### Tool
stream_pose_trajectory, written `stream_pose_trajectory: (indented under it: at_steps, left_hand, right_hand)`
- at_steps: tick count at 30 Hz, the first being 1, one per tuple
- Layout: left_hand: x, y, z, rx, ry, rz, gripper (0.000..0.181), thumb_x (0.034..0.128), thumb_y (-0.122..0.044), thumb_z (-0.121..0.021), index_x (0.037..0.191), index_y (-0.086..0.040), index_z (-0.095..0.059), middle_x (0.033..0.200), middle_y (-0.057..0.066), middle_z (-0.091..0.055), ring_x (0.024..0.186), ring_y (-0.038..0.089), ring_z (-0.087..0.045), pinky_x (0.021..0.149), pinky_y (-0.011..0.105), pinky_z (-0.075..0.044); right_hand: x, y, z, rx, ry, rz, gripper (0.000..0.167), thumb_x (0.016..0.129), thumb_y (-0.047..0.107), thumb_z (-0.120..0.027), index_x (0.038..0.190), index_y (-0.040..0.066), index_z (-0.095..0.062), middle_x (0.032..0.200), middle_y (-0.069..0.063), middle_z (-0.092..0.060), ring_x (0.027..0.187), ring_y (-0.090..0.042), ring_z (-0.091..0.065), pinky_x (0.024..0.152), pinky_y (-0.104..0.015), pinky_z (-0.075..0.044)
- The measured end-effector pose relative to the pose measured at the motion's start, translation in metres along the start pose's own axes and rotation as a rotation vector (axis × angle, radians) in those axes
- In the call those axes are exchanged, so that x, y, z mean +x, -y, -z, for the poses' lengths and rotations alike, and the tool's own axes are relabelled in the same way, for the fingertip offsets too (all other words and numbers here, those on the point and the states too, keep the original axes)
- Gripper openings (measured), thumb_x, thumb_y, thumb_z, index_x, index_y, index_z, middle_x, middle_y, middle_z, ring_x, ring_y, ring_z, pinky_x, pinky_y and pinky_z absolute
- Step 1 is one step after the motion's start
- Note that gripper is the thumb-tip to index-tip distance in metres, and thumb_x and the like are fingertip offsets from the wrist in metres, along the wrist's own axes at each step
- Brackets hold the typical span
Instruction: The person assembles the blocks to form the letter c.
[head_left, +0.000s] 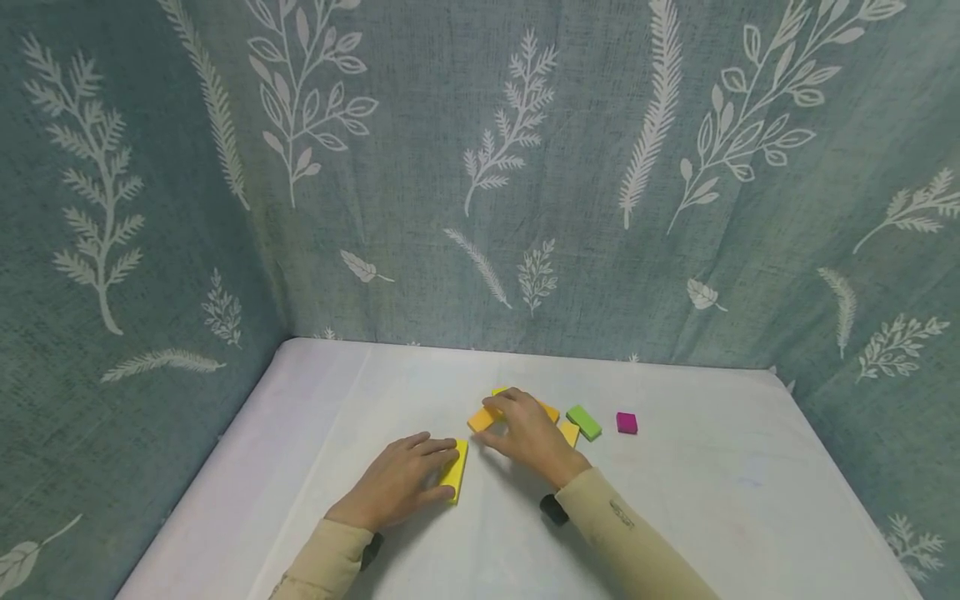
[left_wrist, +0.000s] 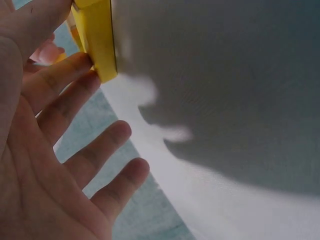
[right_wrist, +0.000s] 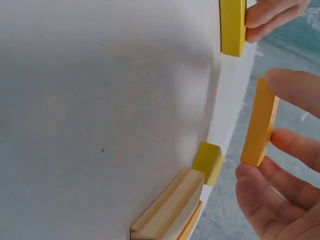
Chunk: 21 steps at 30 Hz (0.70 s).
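A flat yellow block (head_left: 455,473) lies on the white table, and my left hand (head_left: 401,479) holds it with the thumb by its near end and fingertips on it. The other fingers spread loosely, as the left wrist view shows. My right hand (head_left: 532,433) pinches an orange block (right_wrist: 259,122) by its ends between thumb and fingertips, raised over the table. Beneath and beside the right hand are another yellow block (right_wrist: 207,162), an orange block (head_left: 551,411) and a light orange block (head_left: 570,432), each partly hidden by that hand in the head view.
A green block (head_left: 583,422) and a small magenta block (head_left: 627,423) lie right of the right hand. In the right wrist view a block with bare wood sides (right_wrist: 170,207) lies near the yellow one. A leaf-patterned teal curtain (head_left: 420,167) hangs behind the white table (head_left: 712,500).
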<state>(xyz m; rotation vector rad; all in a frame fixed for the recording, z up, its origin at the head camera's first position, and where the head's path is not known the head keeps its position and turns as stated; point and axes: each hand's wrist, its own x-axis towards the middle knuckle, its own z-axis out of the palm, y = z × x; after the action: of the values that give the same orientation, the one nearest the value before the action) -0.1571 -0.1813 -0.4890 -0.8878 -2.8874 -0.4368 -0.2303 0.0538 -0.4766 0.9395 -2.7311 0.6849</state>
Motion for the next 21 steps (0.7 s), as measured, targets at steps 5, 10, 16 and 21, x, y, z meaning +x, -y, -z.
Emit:
stream_pose_trajectory:
  at_steps: [5, 10, 16, 21]
  left_hand:
    - [0.002, 0.000, -0.001, -0.006, -0.004, -0.002, 0.053, 0.0905, -0.041, -0.076, 0.132, -0.010, -0.068, 0.138, 0.007, -0.063, 0.127, 0.044, -0.055, 0.104, 0.060, -0.047]
    - [0.003, 0.000, -0.002, -0.013, 0.002, 0.004, 0.052, 0.0902, -0.042, -0.076, 0.131, -0.010, -0.068, 0.137, 0.008, -0.063, 0.127, 0.044, -0.055, 0.104, 0.059, -0.047]
    - [0.002, 0.000, -0.001, -0.013, 0.000, -0.004, 0.053, 0.0897, -0.042, -0.076, 0.131, -0.009, -0.068, 0.137, 0.008, -0.064, 0.126, 0.044, -0.056, 0.103, 0.059, -0.048]
    - [0.002, 0.001, -0.002, -0.015, -0.006, -0.007, 0.051, 0.0892, -0.041, -0.077, 0.128, -0.009, -0.069, 0.136, 0.009, -0.064, 0.126, 0.043, -0.056, 0.103, 0.059, -0.048]
  right_hand:
    - [0.006, 0.001, -0.004, 0.048, 0.038, -0.034, 0.049, 0.089, 0.036, -0.080, 0.126, 0.006, -0.069, 0.124, -0.010, -0.067, 0.116, -0.027, -0.063, 0.100, -0.041, -0.054]
    - [0.012, 0.003, -0.011, 0.078, 0.076, -0.069, 0.047, 0.090, 0.035, -0.079, 0.126, 0.007, -0.070, 0.124, -0.009, -0.067, 0.116, -0.026, -0.063, 0.099, -0.040, -0.054]
    - [0.018, 0.003, -0.018, 0.054, 0.092, -0.076, 0.044, 0.089, 0.035, -0.080, 0.123, 0.008, -0.072, 0.121, -0.008, -0.069, 0.114, -0.026, -0.064, 0.098, -0.039, -0.055]
    - [0.022, 0.003, -0.020, 0.017, 0.103, -0.061, 0.039, 0.088, 0.035, -0.081, 0.116, 0.008, -0.074, 0.117, -0.007, -0.071, 0.112, -0.026, -0.064, 0.096, -0.038, -0.055]
